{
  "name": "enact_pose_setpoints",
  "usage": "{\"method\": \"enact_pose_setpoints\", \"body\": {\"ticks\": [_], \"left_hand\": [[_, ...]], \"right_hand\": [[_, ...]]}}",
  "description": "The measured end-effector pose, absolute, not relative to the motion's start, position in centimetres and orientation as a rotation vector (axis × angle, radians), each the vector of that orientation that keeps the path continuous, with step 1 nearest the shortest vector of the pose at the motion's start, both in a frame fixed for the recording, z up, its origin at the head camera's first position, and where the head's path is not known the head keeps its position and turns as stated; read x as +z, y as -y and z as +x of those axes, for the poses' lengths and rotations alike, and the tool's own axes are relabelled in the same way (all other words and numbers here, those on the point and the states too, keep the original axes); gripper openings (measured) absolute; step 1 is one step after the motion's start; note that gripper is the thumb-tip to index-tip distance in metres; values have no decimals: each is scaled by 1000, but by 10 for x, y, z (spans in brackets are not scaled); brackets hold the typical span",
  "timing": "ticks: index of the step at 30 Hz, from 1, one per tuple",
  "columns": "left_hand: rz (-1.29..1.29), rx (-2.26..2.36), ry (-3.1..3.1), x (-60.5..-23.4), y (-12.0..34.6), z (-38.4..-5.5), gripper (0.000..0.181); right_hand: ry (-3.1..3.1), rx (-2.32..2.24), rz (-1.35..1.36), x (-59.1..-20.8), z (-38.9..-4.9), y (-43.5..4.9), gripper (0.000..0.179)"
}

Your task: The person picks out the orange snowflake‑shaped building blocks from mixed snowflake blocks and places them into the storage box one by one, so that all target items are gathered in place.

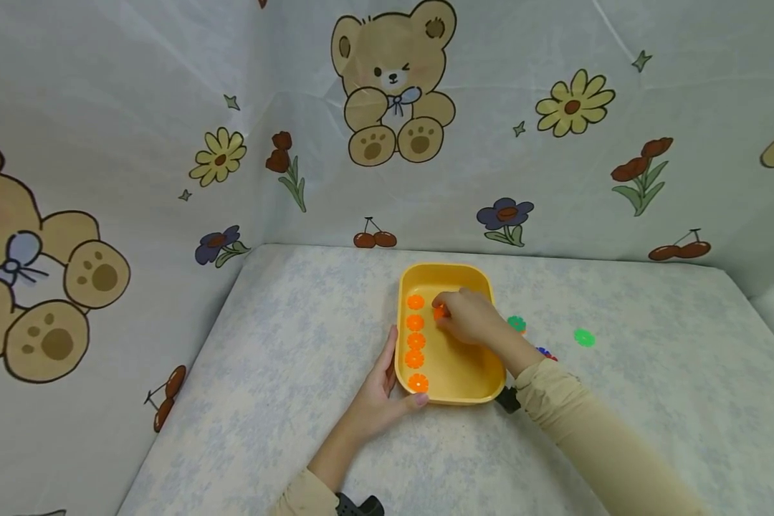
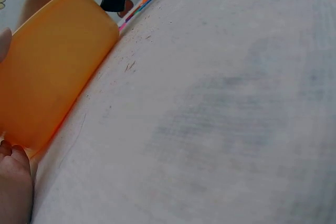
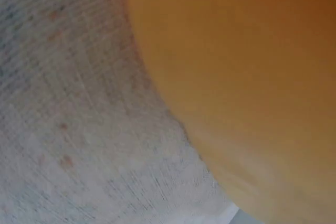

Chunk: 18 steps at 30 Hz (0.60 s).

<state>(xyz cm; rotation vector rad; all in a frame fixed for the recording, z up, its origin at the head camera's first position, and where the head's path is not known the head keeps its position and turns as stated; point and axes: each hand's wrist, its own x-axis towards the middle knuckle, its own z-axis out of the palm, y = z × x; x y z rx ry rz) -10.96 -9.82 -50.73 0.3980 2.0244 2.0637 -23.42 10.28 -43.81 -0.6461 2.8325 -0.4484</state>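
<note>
A yellow plastic tray point(image 1: 461, 373) lies on the table in the head view. Several orange flower-shaped discs point(image 1: 416, 341) form a column along its left side. My left hand point(image 1: 380, 401) holds the tray's near left corner, thumb at the front rim and fingers along the left wall. In the left wrist view the tray's outer wall point(image 2: 58, 61) shows between thumb and fingers. Inside the tray, my right hand point(image 1: 471, 315) pinches another orange flower-shaped disc point(image 1: 440, 312), partly covered by the fingers. Only the tray wall point(image 3: 252, 103) and tablecloth appear in the right wrist view.
Right of the tray lie a green disc with orange by it point(image 1: 516, 324), a bright green disc point(image 1: 584, 337), and blue and red discs point(image 1: 545, 353) partly hidden by the right forearm. A pale patterned cloth point(image 1: 284, 322) covers the table; printed cloth walls stand behind and left.
</note>
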Motion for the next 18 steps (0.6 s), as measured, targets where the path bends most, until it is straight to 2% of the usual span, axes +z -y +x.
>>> {"method": "enact_pose_setpoints", "body": {"ticks": [18], "left_hand": [[407,2074,-2024,-507,98,-110,109]], "right_hand": [[-2905,-166,-607,-443,-232,-106,29]]}}
